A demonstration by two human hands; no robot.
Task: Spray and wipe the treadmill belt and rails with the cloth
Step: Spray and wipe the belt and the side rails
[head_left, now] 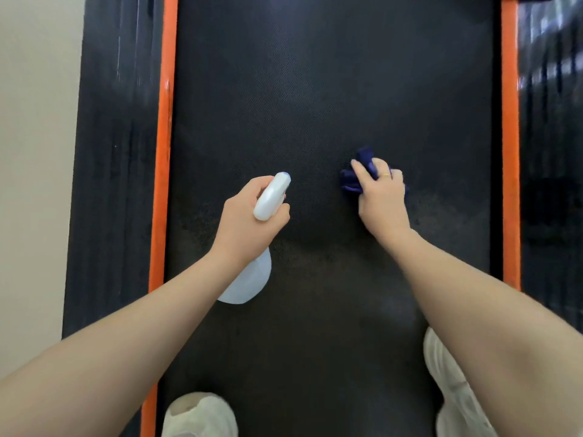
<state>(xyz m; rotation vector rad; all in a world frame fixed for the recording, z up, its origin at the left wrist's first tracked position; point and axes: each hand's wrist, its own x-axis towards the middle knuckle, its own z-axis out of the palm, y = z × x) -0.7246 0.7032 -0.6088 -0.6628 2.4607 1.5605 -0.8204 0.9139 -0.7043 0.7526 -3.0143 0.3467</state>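
The black treadmill belt [331, 89] fills the middle of the view, edged by an orange strip on the left [164, 137] and another on the right [509, 137]. Outside the strips run the black side rails [113, 152], the right one [552, 168] glossy. My left hand [249, 222] grips the neck of a white spray bottle [271, 197], its nozzle pointing forward over the belt. My right hand [383, 200] holds a bunched dark blue cloth [362, 171] down on the belt, right of centre. A ring shows on one finger.
My two white shoes stand on the belt, the left shoe [198, 414] near the left strip and the right shoe [454, 389] under my right forearm. A pale floor [34, 152] lies left of the treadmill. A lighter patch marks the belt around my hands.
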